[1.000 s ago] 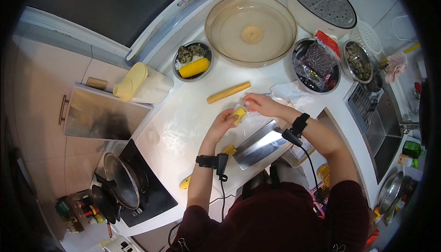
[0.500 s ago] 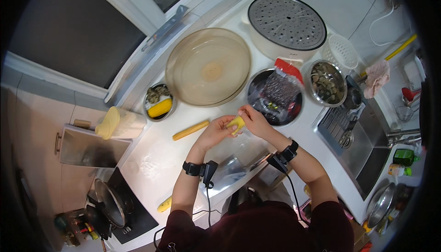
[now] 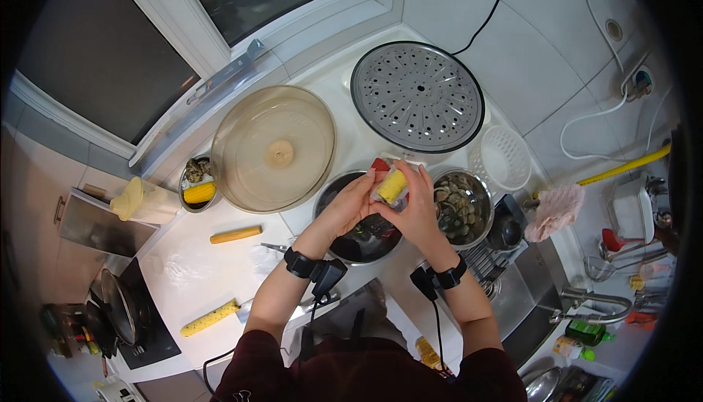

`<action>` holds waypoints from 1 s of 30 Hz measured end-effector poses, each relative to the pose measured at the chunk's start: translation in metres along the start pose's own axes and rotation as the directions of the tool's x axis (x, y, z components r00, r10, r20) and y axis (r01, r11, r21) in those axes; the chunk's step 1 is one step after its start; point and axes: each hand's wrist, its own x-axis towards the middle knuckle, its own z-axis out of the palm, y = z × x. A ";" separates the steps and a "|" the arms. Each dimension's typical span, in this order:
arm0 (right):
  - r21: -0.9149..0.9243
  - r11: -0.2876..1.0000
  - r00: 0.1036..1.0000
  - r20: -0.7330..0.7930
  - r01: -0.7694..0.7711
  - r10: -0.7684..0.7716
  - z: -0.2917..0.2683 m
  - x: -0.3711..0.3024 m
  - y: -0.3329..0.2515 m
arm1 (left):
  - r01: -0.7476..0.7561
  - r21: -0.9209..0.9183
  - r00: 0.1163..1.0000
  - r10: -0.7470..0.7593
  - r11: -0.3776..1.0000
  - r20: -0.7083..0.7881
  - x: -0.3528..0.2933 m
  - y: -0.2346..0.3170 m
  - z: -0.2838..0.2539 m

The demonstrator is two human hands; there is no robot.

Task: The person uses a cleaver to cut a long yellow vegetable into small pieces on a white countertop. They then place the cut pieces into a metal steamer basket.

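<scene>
Both hands are raised over a dark-filled metal bowl [image 3: 370, 242], fingers closed around a short yellow piece [image 3: 392, 187]. Clear plastic shows around the piece; its exact kind I cannot make out. My left hand [image 3: 347, 206] grips it from the left, my right hand [image 3: 419, 203] from the right with the thumb below. Part of a red-topped packet [image 3: 379, 165] shows behind the fingers. Just right of my right hand stands a metal bowl of shellfish [image 3: 463, 208]. Toward the left on the counter lie a plain yellowish stick [image 3: 236, 235] and a speckled yellow rod [image 3: 211, 318].
A large tan glass dish [image 3: 282, 120] and a perforated steamer plate [image 3: 417, 94] stand at the back. A small bowl [image 3: 198, 195] holds corn. The sink [image 3: 523, 292] and a white basket [image 3: 501, 157] are on the right, a stove [image 3: 143, 336] at the lower left.
The view has shifted. My hands have moved right with the yellow piece, from over the counter to above the dark-filled bowl, and now hold it more upright and closer together.
</scene>
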 end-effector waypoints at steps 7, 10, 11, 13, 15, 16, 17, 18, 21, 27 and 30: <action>0.073 0.994 0.991 -0.099 -0.081 0.088 -0.017 0.006 0.034 | 0.009 -0.035 0.999 -0.008 0.999 0.031 0.039 -0.009 0.020; 0.111 0.988 0.990 -0.085 -0.105 0.114 -0.023 0.010 0.046 | 0.015 -0.029 1.000 -0.015 0.999 0.019 0.054 -0.014 0.024; 0.134 0.984 0.989 -0.072 -0.116 0.127 -0.025 0.012 0.049 | 0.020 -0.021 1.000 -0.019 1.000 0.004 0.058 -0.015 0.025; 0.192 0.973 0.988 -0.056 -0.129 0.142 -0.029 0.016 0.053 | 0.009 -0.040 1.000 -0.009 0.999 -0.005 0.065 -0.016 0.026; 0.239 0.965 0.989 -0.071 -0.113 0.133 -0.033 0.018 0.053 | 0.005 -0.050 1.000 -0.007 0.999 -0.025 0.070 -0.015 0.028; 0.273 0.958 0.989 -0.084 -0.091 0.118 -0.035 0.020 0.054 | 0.006 -0.050 0.999 -0.008 0.999 -0.042 0.072 -0.015 0.029; 0.234 0.966 0.989 -0.068 -0.110 0.129 -0.036 0.021 0.054 | 0.013 -0.050 0.998 -0.016 0.999 -0.059 0.073 -0.015 0.030; 0.205 0.972 0.990 -0.059 -0.114 0.129 -0.037 0.023 0.055 | -0.001 -0.058 0.999 -0.002 0.998 -0.043 0.074 -0.014 0.031; 0.211 0.962 0.983 -0.031 -0.172 0.182 -0.037 0.028 0.056 | -0.023 -0.080 0.999 0.021 0.997 -0.029 0.077 -0.013 0.036; 0.276 0.936 0.974 0.007 -0.218 0.225 -0.039 0.034 0.062 | -0.038 -0.041 0.999 0.037 0.998 -0.030 0.086 -0.003 0.041; 0.146 0.988 0.997 -0.056 -0.050 0.059 -0.046 0.045 0.073 | -0.020 0.132 1.000 0.023 0.991 -0.021 0.106 0.009 0.045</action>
